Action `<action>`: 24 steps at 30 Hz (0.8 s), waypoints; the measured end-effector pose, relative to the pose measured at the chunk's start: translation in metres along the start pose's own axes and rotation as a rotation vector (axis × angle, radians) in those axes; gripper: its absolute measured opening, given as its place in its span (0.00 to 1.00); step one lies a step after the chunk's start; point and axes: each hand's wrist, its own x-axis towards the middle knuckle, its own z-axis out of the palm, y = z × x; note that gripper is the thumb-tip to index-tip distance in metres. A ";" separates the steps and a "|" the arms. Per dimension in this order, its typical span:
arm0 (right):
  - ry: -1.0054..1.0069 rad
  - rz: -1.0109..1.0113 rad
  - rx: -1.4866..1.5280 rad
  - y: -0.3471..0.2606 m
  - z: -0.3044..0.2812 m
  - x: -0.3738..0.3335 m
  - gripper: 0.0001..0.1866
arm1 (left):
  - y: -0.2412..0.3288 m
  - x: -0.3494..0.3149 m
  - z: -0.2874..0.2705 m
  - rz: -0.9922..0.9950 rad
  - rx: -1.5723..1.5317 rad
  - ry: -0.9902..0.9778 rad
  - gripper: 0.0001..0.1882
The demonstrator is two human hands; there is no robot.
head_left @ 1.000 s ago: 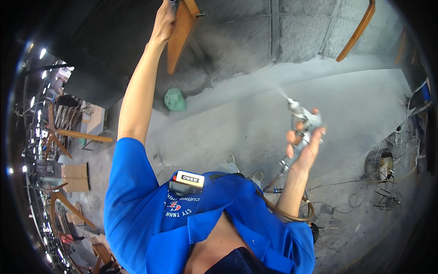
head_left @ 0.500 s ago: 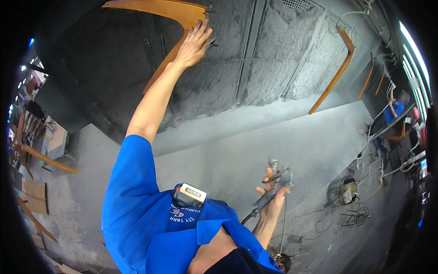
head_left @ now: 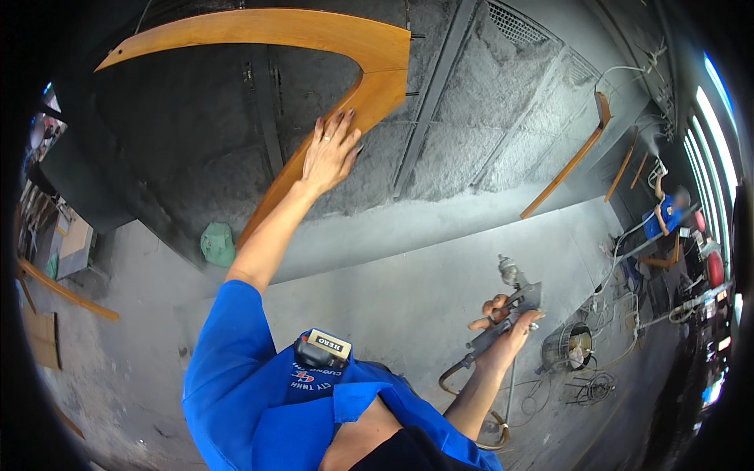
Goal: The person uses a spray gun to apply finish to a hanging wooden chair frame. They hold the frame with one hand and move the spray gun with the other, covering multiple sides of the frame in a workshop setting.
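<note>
A curved orange-brown wooden furniture part (head_left: 375,93) hangs in front of me, its two long limbs meeting in a bend at the upper right. My left hand (head_left: 331,153) lies on the lower limb below that bend, fingers stretched out and apart. Two dark pins stick out from the part's right end. My right hand (head_left: 506,334) is wrapped round a metal spray gun (head_left: 518,302), held upright with its nozzle up and a hose running down from the handle. The gun is well apart from the wooden part.
A grey, dusty booth wall (head_left: 503,118) stands behind. Another wooden part (head_left: 567,169) hangs to the right. A round bucket (head_left: 567,345) and loose hoses lie on the right floor. A co-worker in blue (head_left: 666,212) is at the far right. A green cloth-like thing (head_left: 217,243) sits at left.
The wooden part now appears lower and more fully in view. My left hand has slid down along it, below the bend. My right hand has moved the spray gun a little right.
</note>
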 end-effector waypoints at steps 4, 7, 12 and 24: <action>-0.087 -0.073 0.085 -0.023 0.006 0.028 0.38 | 0.003 -0.027 -0.003 0.028 0.011 -0.031 0.20; -0.192 -0.152 0.138 -0.038 0.009 0.054 0.38 | 0.007 -0.035 -0.009 0.011 -0.020 -0.025 0.19; -0.261 -0.171 0.166 -0.052 0.007 0.107 0.38 | 0.017 -0.044 -0.022 -0.034 -0.023 -0.047 0.19; -0.385 -0.079 0.223 -0.054 -0.026 0.147 0.37 | 0.083 -0.190 -0.025 -0.303 0.105 -0.226 0.22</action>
